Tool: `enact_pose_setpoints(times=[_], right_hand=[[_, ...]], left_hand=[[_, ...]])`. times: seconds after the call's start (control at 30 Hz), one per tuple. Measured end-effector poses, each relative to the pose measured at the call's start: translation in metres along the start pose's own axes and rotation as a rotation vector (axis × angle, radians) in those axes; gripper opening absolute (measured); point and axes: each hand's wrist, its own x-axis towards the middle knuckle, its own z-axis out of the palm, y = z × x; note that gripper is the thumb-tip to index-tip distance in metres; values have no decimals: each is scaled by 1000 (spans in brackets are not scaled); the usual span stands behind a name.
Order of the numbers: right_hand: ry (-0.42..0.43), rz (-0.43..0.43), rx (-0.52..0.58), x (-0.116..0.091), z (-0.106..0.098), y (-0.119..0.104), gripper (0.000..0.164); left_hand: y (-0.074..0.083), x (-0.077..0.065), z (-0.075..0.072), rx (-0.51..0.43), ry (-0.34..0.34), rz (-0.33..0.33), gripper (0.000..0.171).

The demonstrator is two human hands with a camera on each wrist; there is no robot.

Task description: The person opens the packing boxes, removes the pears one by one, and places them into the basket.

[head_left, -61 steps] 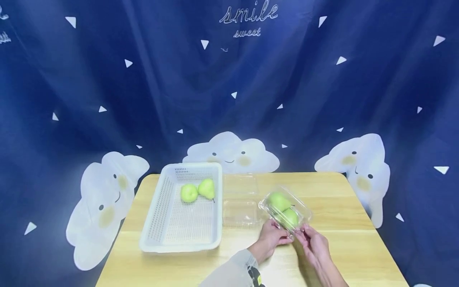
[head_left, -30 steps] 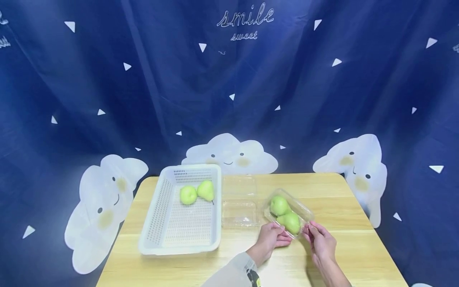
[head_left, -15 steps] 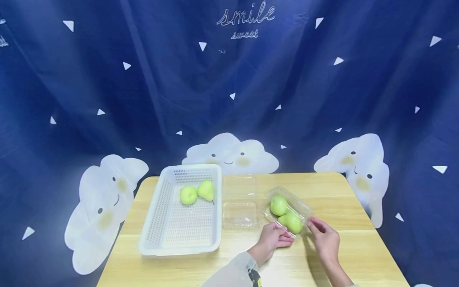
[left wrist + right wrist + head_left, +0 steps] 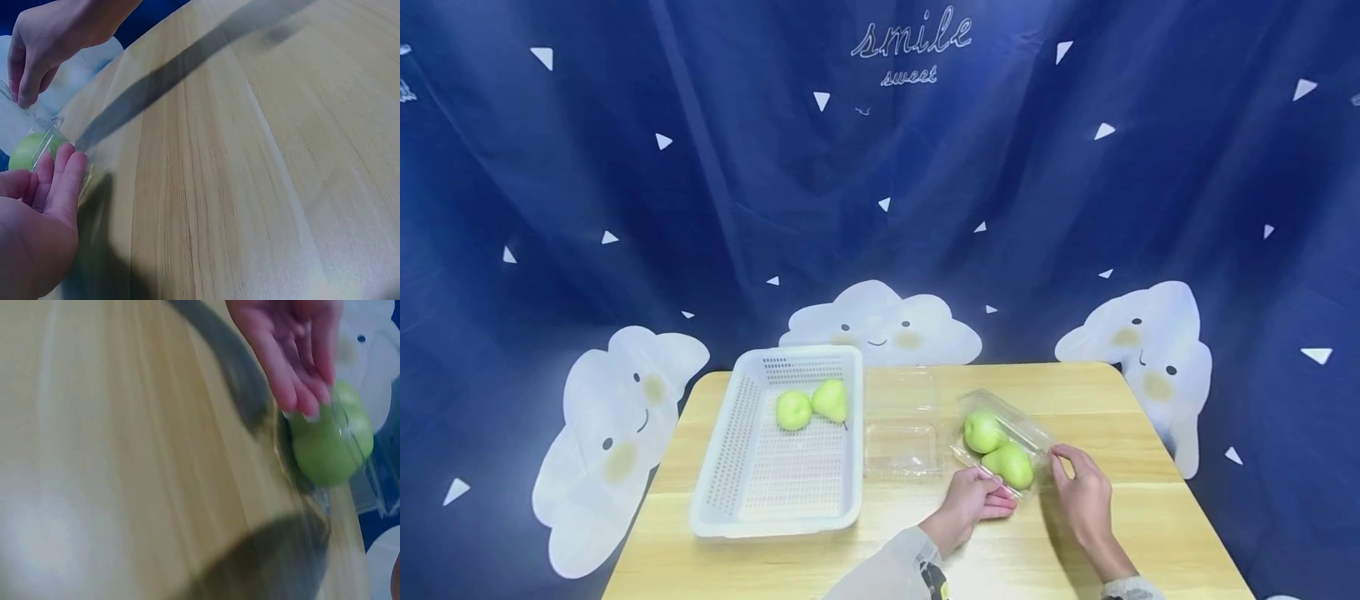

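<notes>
Two green pears (image 4: 1009, 465) lie in a clear plastic clamshell box (image 4: 958, 451) on the right half of the table, set at a slant. My left hand (image 4: 966, 502) pinches the box's near edge between thumb and fingers. At the right side, my right hand (image 4: 1086, 497) pinches the edge of the transparent lid (image 4: 1021, 427), which stands raised along the far right of the pears. The left wrist view shows the right hand (image 4: 53, 47) above the box with clear plastic at its fingertips. A green pear (image 4: 328, 450) shows beside the left hand in the right wrist view.
A white perforated basket (image 4: 775, 521) stands on the left of the wooden table (image 4: 1120, 425), holding a round green fruit (image 4: 793, 410) and a pear (image 4: 831, 401). Another clear clamshell (image 4: 901, 450) lies open between basket and pears. A blue curtain (image 4: 880, 167) hangs behind.
The right hand has shifted from the box's near edge to its right side, drawing the lid edge back and right off the pears. The left hand stays at the near edge.
</notes>
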Motion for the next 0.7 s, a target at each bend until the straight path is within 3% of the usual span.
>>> enact_pose_setpoints(times=[0.23, 0.47, 0.7], right_hand=[[39, 39, -47, 18, 7, 16, 17], [-31, 148, -87, 33, 15, 24, 12], [-59, 74, -89, 42, 18, 29, 12]], left_hand=[[-2, -2, 4, -1, -5, 5, 8], [-5, 1, 6, 0, -16, 4, 11], [-6, 3, 0, -9, -53, -8, 16]])
